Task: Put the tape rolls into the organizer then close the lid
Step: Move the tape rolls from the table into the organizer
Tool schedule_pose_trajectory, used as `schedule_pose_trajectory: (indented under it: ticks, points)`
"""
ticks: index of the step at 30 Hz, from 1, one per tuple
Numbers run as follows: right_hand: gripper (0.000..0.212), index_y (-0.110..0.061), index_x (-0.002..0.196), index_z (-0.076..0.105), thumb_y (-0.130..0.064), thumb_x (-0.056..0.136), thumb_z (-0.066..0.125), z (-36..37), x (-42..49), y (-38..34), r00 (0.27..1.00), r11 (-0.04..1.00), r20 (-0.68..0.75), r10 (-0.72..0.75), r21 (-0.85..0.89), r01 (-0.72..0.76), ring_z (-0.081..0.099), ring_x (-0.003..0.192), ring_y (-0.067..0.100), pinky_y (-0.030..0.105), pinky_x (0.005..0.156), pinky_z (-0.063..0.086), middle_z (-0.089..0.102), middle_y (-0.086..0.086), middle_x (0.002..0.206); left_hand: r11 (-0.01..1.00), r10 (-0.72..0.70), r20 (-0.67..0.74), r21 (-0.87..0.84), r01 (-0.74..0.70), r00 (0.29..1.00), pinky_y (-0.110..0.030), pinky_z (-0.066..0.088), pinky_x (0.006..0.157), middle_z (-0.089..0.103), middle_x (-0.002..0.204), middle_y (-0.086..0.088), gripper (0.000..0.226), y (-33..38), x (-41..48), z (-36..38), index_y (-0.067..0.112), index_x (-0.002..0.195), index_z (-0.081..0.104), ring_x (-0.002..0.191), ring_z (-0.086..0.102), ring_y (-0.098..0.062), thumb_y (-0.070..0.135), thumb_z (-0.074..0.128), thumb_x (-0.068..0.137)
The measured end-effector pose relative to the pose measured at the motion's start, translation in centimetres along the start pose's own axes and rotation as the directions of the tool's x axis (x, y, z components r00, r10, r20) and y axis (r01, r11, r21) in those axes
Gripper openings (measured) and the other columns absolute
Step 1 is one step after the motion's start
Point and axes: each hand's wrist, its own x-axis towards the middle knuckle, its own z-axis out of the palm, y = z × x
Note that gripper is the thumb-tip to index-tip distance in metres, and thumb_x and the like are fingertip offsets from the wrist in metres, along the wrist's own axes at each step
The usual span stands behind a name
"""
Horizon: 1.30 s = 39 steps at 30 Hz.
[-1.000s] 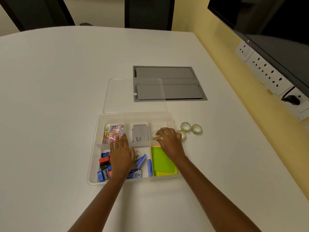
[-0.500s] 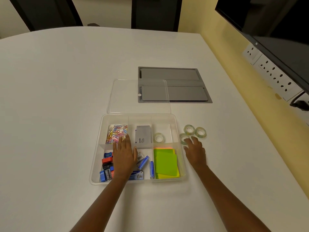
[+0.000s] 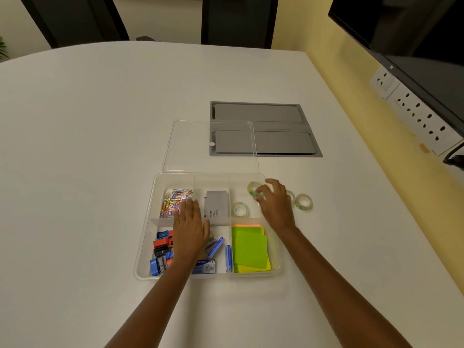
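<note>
The clear plastic organizer (image 3: 144, 247) lies open on the white table, its clear lid (image 3: 211, 146) flat behind it. One tape roll (image 3: 240, 209) rests in the back right compartment. My right hand (image 3: 275, 205) holds a second tape roll (image 3: 254, 190) above that compartment's right rim. Two more tape rolls stay on the table to the right: one (image 3: 291, 197) partly hidden behind my right hand, the other (image 3: 303, 202) in plain sight. My left hand (image 3: 190, 227) lies flat, palm down, across the organizer's middle.
The organizer holds coloured paper clips (image 3: 174, 200), a grey box (image 3: 216, 207), sharpeners (image 3: 162, 249), staple boxes (image 3: 214, 247) and green sticky notes (image 3: 249, 247). A grey cable hatch (image 3: 276, 119) sits in the table behind the lid. Wall sockets (image 3: 416, 116) and a screen are at the right.
My right hand left one roll in the back right compartment, reached to the rolls on the table, and now carries another roll back over the organizer's rim. My left hand stayed put.
</note>
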Motion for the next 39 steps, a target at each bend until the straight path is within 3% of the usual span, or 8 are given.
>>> schedule_pose_trajectory:
  ticks: [6,14,18,23,27,31,35,39]
  points:
    - [0.028,-0.006,0.116,0.057,-0.011,0.088,0.052,2.2,1.4,-0.7,0.964,0.974,0.265,0.020,-0.223,0.041,0.024,0.138,0.027,0.044,0.107,0.026,0.033,0.016,0.146,0.999,0.034,-0.021,-0.038,-0.035,0.999,-0.038,0.003,0.117,0.010,0.155,-0.018,0.097,-0.2,0.9,-0.1,0.005,0.142,0.009,0.144,0.008,-0.029,0.066,-0.016,0.072]
    - [0.022,-0.003,0.103,0.064,0.000,0.084,0.055,1.3,1.3,1.8,0.991,0.994,-0.105,0.081,-0.070,-0.089,0.055,0.112,0.039,0.050,0.082,0.054,0.061,0.022,0.118,0.998,0.023,-0.012,-0.052,-0.023,1.000,-0.036,0.002,0.117,0.009,0.156,-0.015,0.105,-0.8,1.5,0.4,0.006,0.143,0.007,0.145,0.007,-0.026,0.070,-0.024,0.066]
    - [0.033,-0.003,0.121,0.052,-0.003,0.088,0.047,0.5,0.7,5.4,0.957,0.943,0.039,0.286,-0.187,-0.274,0.031,0.135,0.035,0.054,0.104,0.038,0.041,0.020,0.142,0.996,-0.001,-0.035,-0.085,-0.002,0.999,-0.036,0.004,0.116,0.016,0.155,-0.015,0.103,-0.7,1.4,0.6,0.007,0.143,0.013,0.144,0.013,-0.027,0.070,-0.020,0.069]
    - [0.035,-0.006,0.124,0.049,-0.014,0.091,0.050,0.9,-1.0,7.7,0.932,0.905,0.161,0.326,-0.338,-0.258,0.014,0.143,0.032,0.049,0.113,0.020,0.025,0.018,0.151,0.996,-0.004,-0.040,-0.090,0.001,0.999,-0.041,0.011,0.117,0.021,0.153,-0.016,0.081,-0.7,1.4,0.6,0.008,0.141,0.021,0.142,0.018,-0.030,0.052,-0.001,0.077]
    - [0.027,0.004,0.112,0.056,-0.006,0.087,0.055,1.3,-1.6,7.0,0.952,0.940,0.132,0.276,-0.245,-0.238,0.022,0.140,0.036,0.047,0.109,0.034,0.033,0.022,0.147,0.995,-0.007,-0.046,-0.103,0.002,0.999,-0.043,0.015,0.117,0.027,0.151,-0.018,0.079,-0.7,1.4,0.5,0.007,0.139,0.028,0.141,0.022,-0.032,0.050,0.001,0.078]
    - [0.024,0.005,0.110,0.055,-0.008,0.090,0.052,0.5,-1.6,3.9,0.919,0.906,-0.020,0.394,0.181,-0.384,0.032,0.135,0.033,0.041,0.105,0.037,0.037,0.021,0.143,0.995,-0.009,-0.046,-0.098,0.005,0.999,-0.044,0.015,0.117,0.027,0.151,-0.018,0.080,-0.7,1.4,0.6,0.008,0.139,0.029,0.141,0.023,-0.032,0.051,0.001,0.077]
    - [0.020,0.002,0.105,0.058,-0.010,0.088,0.055,-0.2,-1.8,0.2,0.958,0.930,-0.101,0.269,0.288,-0.230,0.043,0.126,0.031,0.039,0.103,0.040,0.048,0.020,0.133,0.996,-0.009,-0.041,-0.092,0.006,0.999,-0.044,0.016,0.117,0.028,0.151,-0.018,0.081,-0.7,1.5,0.6,0.009,0.139,0.029,0.141,0.024,-0.031,0.051,0.000,0.077]
    - [0.020,-0.001,0.103,0.062,-0.012,0.088,0.055,0.4,-2.3,-2.0,0.999,0.990,0.026,0.042,0.131,-0.046,0.054,0.113,0.031,0.044,0.109,0.032,0.061,0.016,0.117,0.995,-0.014,-0.029,-0.098,0.011,0.999,-0.045,0.016,0.117,0.029,0.150,-0.018,0.076,-0.5,1.4,0.4,0.009,0.139,0.030,0.140,0.025,-0.031,0.050,0.003,0.080]
